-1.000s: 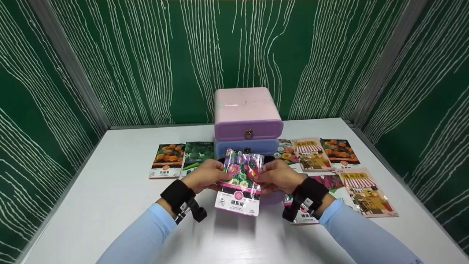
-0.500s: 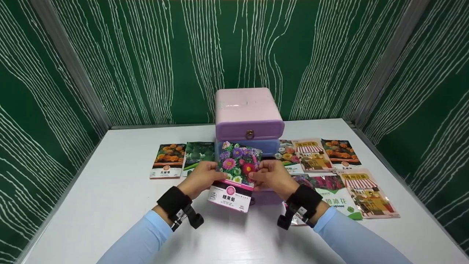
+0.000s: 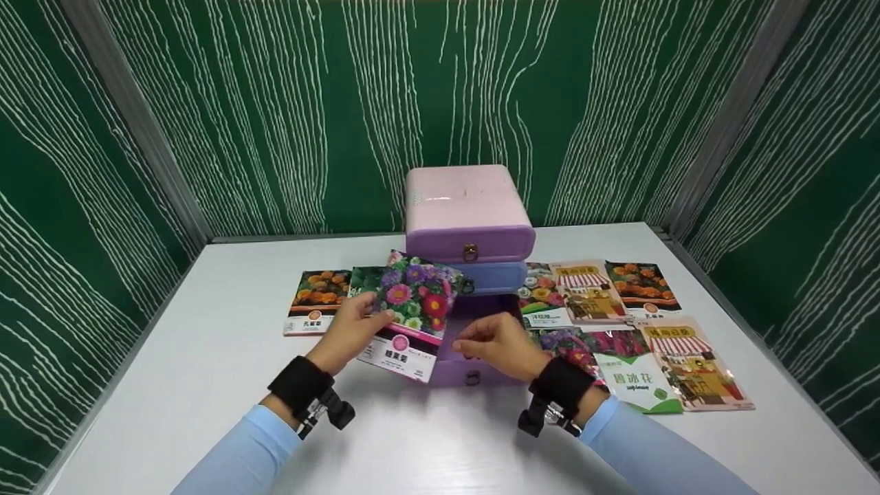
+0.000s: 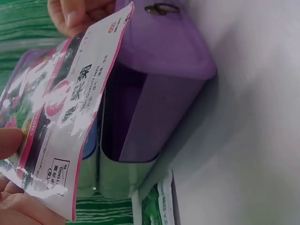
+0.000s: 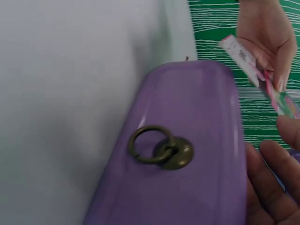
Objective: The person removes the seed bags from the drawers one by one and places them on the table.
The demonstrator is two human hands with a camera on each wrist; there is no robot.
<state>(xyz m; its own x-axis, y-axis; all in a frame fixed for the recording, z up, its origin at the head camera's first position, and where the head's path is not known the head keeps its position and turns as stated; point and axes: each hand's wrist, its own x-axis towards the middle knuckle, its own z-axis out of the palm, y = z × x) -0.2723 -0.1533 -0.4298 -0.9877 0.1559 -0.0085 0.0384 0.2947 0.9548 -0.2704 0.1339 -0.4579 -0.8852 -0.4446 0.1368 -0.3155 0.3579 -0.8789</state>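
Note:
My left hand (image 3: 350,333) pinches a seed packet (image 3: 419,295) by its left edge, thumb on the front. Colourful daisy-like flowers fill its upper part, and the white lower part bears black characters. The packet tilts in the air, partly over the pulled-out purple bottom drawer (image 3: 454,375). In the left wrist view the packet (image 4: 70,103) shows close up, beside the drawer's inside. My right hand (image 3: 505,344) is apart from the packet, with loosely bent fingers over the drawer's right side. A brass ring pull (image 5: 150,145) on the drawer front shows in the right wrist view.
Above the drawer are a blue drawer (image 3: 495,277) and a purple front (image 3: 440,244) under a pink top (image 3: 457,192). Marigold packets (image 3: 320,292) and a green packet lie left. Several more lie right, including a shop-picture packet (image 3: 698,364) and a white-green one (image 3: 636,381).
My right hand has let go of the seed packet and stays by the drawer. My left hand has carried the packet leftward, uncovering more of the drawer.

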